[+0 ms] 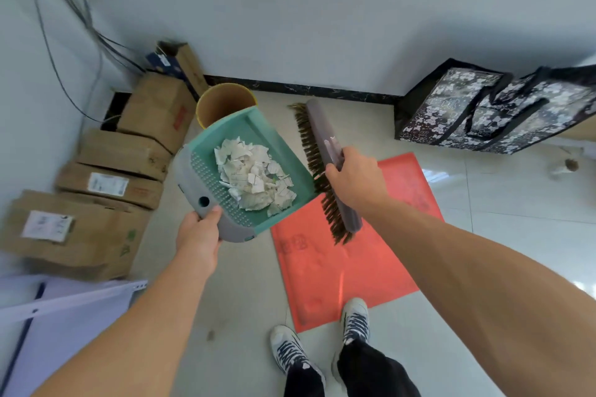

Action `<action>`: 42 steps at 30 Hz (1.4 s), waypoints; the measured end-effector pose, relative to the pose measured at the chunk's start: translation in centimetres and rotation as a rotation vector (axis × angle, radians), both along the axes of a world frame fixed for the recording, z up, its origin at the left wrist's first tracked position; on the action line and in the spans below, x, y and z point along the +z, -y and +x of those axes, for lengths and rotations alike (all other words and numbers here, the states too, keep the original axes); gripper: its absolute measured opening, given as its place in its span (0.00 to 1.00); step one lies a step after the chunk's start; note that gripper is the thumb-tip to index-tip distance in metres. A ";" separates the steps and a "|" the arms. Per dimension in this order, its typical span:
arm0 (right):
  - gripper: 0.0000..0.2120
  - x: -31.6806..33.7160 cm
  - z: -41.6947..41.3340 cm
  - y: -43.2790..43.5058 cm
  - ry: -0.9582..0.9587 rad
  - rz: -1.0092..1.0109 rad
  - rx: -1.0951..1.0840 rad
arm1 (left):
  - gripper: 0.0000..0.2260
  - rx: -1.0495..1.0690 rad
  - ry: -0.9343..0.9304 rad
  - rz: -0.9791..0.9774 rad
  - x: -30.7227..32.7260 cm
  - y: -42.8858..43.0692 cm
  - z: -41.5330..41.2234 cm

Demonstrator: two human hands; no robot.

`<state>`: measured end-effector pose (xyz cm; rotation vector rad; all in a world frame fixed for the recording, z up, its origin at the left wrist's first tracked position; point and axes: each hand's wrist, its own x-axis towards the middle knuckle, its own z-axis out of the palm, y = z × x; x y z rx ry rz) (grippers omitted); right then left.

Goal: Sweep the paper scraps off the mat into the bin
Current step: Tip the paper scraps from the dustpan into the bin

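The left grip [200,235] is closed on the dustpan [245,167], centre frame, tilting its paper scraps [254,177] toward the bin [222,103] beyond. The right grip [351,180] clasps the brush [329,164] above the red mat [348,255], seemingly ready to push.

White torn paper scraps [254,179] lie heaped in a green dustpan [277,145]. Its far edge overlaps the yellow bin [222,103]. The red mat [348,264] lies flat on the floor.
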<state>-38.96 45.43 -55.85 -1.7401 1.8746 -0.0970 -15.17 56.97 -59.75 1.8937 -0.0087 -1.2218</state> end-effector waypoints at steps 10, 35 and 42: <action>0.10 -1.3 7.0 9.1 -0.023 0.051 0.074 | 0.17 0.105 0.050 0.118 0.6 9.0 7.2; 0.10 -17.3 26.5 31.2 -0.176 0.289 0.117 | 0.14 0.084 -0.299 0.525 -18.2 36.0 22.8; 0.12 -18.9 27.2 33.8 -0.167 0.364 0.062 | 0.15 0.063 -0.278 0.593 -19.8 39.0 23.3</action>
